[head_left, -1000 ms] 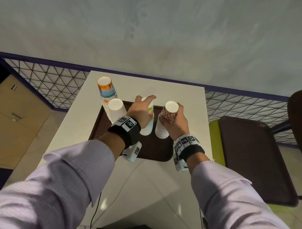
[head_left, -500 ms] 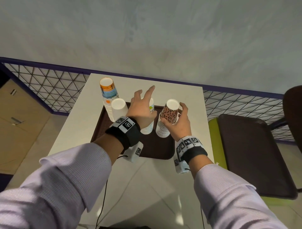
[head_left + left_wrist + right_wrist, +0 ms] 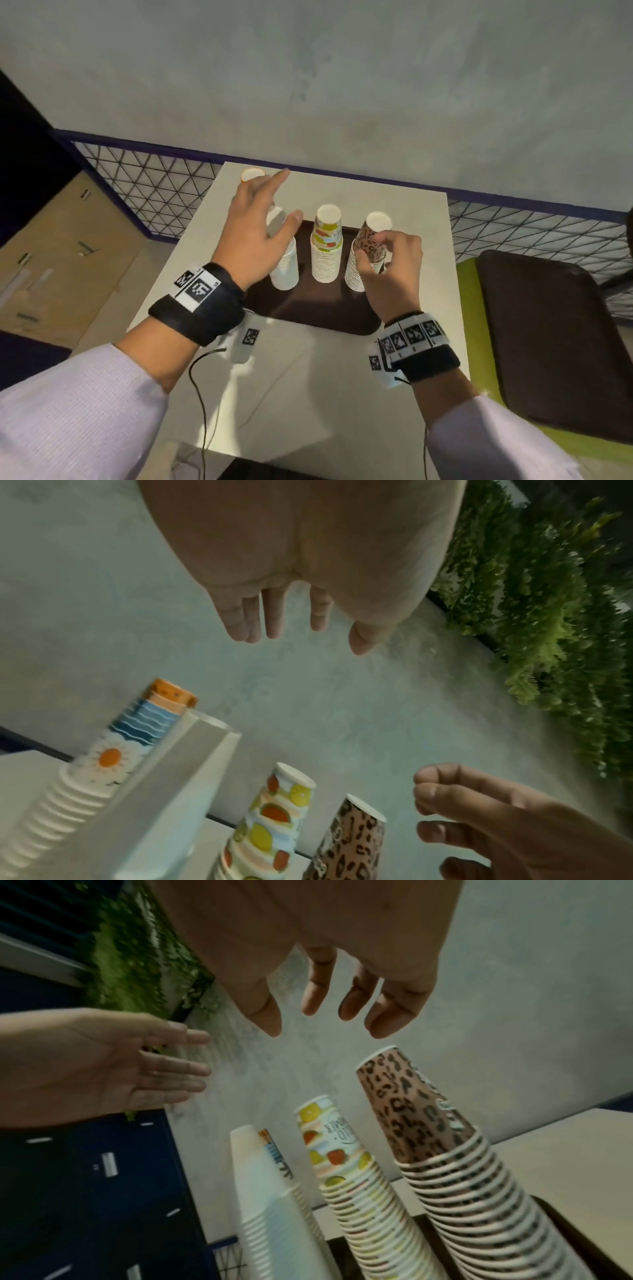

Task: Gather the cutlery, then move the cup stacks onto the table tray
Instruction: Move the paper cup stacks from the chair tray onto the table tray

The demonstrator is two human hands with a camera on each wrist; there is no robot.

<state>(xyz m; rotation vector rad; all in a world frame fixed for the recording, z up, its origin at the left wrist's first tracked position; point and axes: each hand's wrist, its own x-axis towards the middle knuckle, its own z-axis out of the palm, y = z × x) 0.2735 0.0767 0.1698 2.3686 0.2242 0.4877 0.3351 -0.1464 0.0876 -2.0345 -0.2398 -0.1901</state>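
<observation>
Three upside-down cup stacks stand on the brown tray (image 3: pixel 308 308): a white stack (image 3: pixel 286 270), a fruit-print stack (image 3: pixel 327 246) and a leopard-print stack (image 3: pixel 366 240). A fourth stack with an orange top (image 3: pixel 251 174) stands behind the white one, mostly hidden by my left hand (image 3: pixel 274 205). That hand hovers over the white stack with fingers spread and holds nothing. My right hand (image 3: pixel 380 250) hangs by the leopard stack; the right wrist view shows its fingers (image 3: pixel 394 1010) relaxed above the leopard stack (image 3: pixel 445 1150), apart from it. No cutlery is in view.
The tray lies on a small white table (image 3: pixel 411 222) against a mesh railing (image 3: pixel 154 185). Another dark tray (image 3: pixel 548 342) rests on a green seat to the right. A thin black cable (image 3: pixel 202 394) runs from my left wrist across the table front.
My left hand let go of the fruit-print stack and lifted to the left, over the white stack. My right hand released the leopard stack and drew back slightly.
</observation>
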